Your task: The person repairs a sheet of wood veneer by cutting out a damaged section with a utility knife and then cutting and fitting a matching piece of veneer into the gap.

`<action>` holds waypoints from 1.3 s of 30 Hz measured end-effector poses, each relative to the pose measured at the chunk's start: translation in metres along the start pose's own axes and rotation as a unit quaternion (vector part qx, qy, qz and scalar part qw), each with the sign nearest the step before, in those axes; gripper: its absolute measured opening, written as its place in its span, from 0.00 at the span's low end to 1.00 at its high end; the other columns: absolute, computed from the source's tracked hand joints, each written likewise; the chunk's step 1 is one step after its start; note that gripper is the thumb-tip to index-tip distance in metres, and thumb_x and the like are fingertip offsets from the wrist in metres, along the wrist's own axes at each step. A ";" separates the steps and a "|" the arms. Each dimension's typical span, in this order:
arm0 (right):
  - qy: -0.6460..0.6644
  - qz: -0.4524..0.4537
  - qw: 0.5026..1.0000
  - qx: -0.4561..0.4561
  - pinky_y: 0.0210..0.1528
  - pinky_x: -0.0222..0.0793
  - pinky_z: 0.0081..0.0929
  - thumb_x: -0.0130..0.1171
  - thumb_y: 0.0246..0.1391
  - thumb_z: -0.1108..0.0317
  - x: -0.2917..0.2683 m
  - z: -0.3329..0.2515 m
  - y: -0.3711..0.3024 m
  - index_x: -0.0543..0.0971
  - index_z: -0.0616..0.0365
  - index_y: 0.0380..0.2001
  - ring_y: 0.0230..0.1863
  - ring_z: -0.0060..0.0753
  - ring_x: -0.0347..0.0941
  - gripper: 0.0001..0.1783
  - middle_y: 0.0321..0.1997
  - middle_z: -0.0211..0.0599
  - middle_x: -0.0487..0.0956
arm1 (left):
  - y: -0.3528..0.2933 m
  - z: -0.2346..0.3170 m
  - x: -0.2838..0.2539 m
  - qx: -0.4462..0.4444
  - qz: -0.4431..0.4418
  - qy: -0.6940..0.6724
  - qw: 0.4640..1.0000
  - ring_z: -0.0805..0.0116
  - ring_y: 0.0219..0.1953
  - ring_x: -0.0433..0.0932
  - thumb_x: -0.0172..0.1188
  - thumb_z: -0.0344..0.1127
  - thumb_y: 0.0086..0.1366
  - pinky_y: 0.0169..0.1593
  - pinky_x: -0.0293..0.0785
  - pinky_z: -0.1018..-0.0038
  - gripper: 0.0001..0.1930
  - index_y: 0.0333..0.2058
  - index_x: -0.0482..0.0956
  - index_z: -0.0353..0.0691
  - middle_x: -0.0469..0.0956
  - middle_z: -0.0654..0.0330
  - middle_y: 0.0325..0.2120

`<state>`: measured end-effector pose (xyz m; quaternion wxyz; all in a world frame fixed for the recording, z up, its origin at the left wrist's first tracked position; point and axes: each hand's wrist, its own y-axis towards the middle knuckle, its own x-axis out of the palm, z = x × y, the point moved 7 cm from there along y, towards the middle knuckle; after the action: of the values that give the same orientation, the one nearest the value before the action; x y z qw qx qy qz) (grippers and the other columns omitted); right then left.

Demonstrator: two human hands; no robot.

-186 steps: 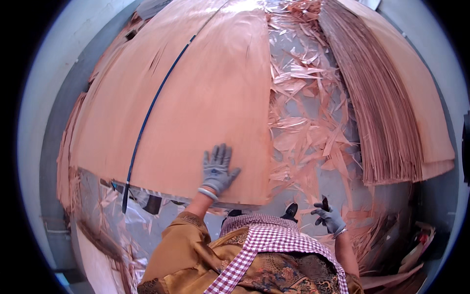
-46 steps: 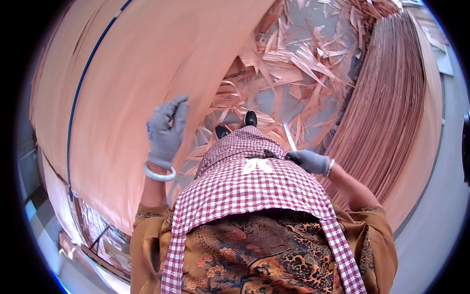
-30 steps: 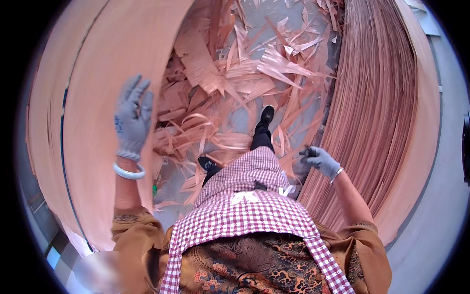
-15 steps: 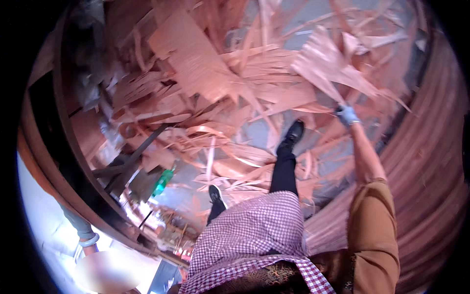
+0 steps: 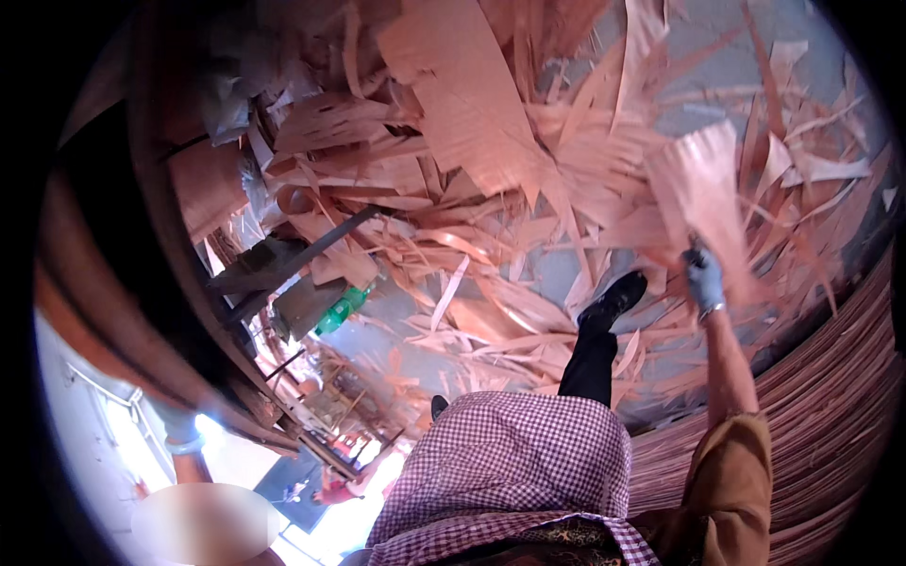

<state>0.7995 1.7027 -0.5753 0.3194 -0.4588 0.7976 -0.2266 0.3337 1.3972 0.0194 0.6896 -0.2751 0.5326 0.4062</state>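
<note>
The fingers of the grey-gloved right hand (image 5: 704, 279) are grasping the narrow end of a pale pink, fan-shaped wood-veneer scrap (image 5: 700, 179), which is spreading forward from them over the littered floor. A thin band is circling that wrist. The grey-gloved left hand (image 5: 176, 421) is reaching up at the far left behind a curved dark brown edge (image 5: 80, 283); its fingers are hidden, so I cannot tell their state.

Around the scrap, torn reddish veneer strips (image 5: 462, 104) are covering the grey floor. To the left, a translucent green plastic bottle (image 5: 343, 309) is lying beside a dark grey block (image 5: 300, 307); its contents and any label are too small to tell. At lower right, a brown layered veneer stack (image 5: 802, 434) is standing.
</note>
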 end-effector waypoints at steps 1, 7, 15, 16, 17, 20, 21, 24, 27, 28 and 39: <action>0.056 0.001 0.998 -0.033 0.37 0.68 0.26 0.51 0.43 0.77 0.002 -0.023 -0.017 0.78 0.63 0.30 0.31 0.28 0.72 0.09 0.26 0.36 0.76 | 0.001 -0.002 -0.008 -0.001 0.005 -0.012 1.000 0.61 0.66 0.50 0.42 0.39 0.67 0.67 0.41 0.68 0.29 0.63 0.51 0.33 0.51 0.53 0.65; 0.276 -0.042 0.958 0.070 0.22 0.56 0.11 0.50 0.49 0.76 -0.017 -0.219 -0.115 0.77 0.58 0.42 0.21 0.11 0.60 0.15 0.27 0.19 0.72 | -0.006 -0.022 -0.049 0.001 0.028 -0.056 0.998 0.61 0.66 0.50 0.43 0.40 0.66 0.67 0.40 0.68 0.29 0.63 0.51 0.33 0.51 0.52 0.65; 0.276 0.051 0.944 -0.175 0.21 0.58 0.14 0.53 0.52 0.74 -0.084 -0.516 -0.307 0.73 0.57 0.44 0.21 0.17 0.63 0.14 0.34 0.29 0.73 | -0.016 -0.011 -0.080 0.123 0.094 0.110 0.982 0.51 0.61 0.58 0.54 0.47 0.58 0.64 0.48 0.55 0.30 0.56 0.65 0.39 0.62 0.50 0.58; 0.272 0.036 0.930 -0.246 0.23 0.60 0.15 0.52 0.50 0.78 -0.071 -0.562 -0.337 0.74 0.61 0.43 0.23 0.19 0.64 0.15 0.41 0.34 0.72 | -0.018 -0.008 -0.087 0.122 0.109 0.056 0.985 0.49 0.63 0.56 0.54 0.46 0.59 0.65 0.47 0.56 0.31 0.58 0.62 0.39 0.60 0.50 0.60; 0.223 0.016 0.936 -0.271 0.25 0.61 0.15 0.51 0.49 0.79 -0.055 -0.592 -0.356 0.75 0.63 0.42 0.25 0.20 0.65 0.15 0.44 0.35 0.71 | -0.028 -0.015 -0.088 0.160 0.156 0.020 0.975 0.51 0.60 0.60 0.52 0.49 0.61 0.63 0.51 0.57 0.30 0.58 0.62 0.38 0.63 0.50 0.58; 0.046 -0.028 0.929 -0.366 0.38 0.64 0.15 0.48 0.49 0.83 0.004 -0.661 -0.412 0.76 0.64 0.40 0.37 0.23 0.69 0.14 0.47 0.36 0.71 | -0.061 -0.048 -0.100 0.042 0.106 -0.466 0.877 0.58 0.54 0.68 0.48 0.56 0.63 0.57 0.62 0.62 0.31 0.55 0.65 0.35 0.69 0.51 0.51; -0.014 -0.055 0.917 -0.394 0.47 0.62 0.18 0.47 0.50 0.84 0.023 -0.679 -0.420 0.76 0.64 0.41 0.46 0.25 0.68 0.15 0.48 0.37 0.72 | -0.075 -0.059 -0.097 -0.031 0.042 -0.657 0.752 0.60 0.51 0.71 0.47 0.58 0.64 0.55 0.66 0.64 0.32 0.54 0.66 0.34 0.70 0.51 0.49; -0.052 -0.073 0.897 -0.433 0.47 0.64 0.20 0.48 0.47 0.85 0.091 -0.730 -0.485 0.77 0.63 0.37 0.46 0.28 0.70 0.14 0.43 0.39 0.75 | -0.128 -0.121 -0.155 -0.152 -0.025 -0.721 0.676 0.67 0.45 0.74 0.46 0.62 0.63 0.49 0.71 0.70 0.33 0.50 0.69 0.34 0.73 0.55 0.43; -0.173 -0.123 0.846 -0.489 0.44 0.65 0.20 0.49 0.47 0.84 0.137 -0.747 -0.549 0.78 0.63 0.33 0.43 0.28 0.72 0.12 0.40 0.39 0.77 | -0.199 -0.183 -0.191 -0.202 -0.029 -0.784 0.586 0.66 0.44 0.73 0.46 0.65 0.61 0.49 0.71 0.67 0.33 0.45 0.72 0.35 0.74 0.57 0.39; -0.191 -0.134 0.835 -0.499 0.38 0.67 0.20 0.51 0.46 0.83 0.159 -0.754 -0.573 0.79 0.63 0.31 0.37 0.29 0.73 0.10 0.37 0.40 0.77 | -0.219 -0.209 -0.196 -0.210 0.002 -0.773 0.599 0.67 0.45 0.72 0.46 0.64 0.62 0.49 0.71 0.67 0.32 0.45 0.72 0.36 0.74 0.58 0.40; -0.337 -0.524 0.648 -0.438 0.39 0.73 0.29 0.60 0.43 0.73 0.350 -0.727 -0.596 0.78 0.55 0.38 0.38 0.38 0.77 0.14 0.42 0.37 0.77 | -0.426 -0.330 -0.227 -0.259 0.294 -0.762 0.515 0.59 0.51 0.71 0.44 0.63 0.63 0.47 0.73 0.68 0.41 0.62 0.51 0.34 0.67 0.49 0.54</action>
<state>0.4967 1.1618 0.2130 0.1566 -0.9314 0.2681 0.1898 0.5051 0.8480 0.1215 0.5707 0.1458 -0.2760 0.7595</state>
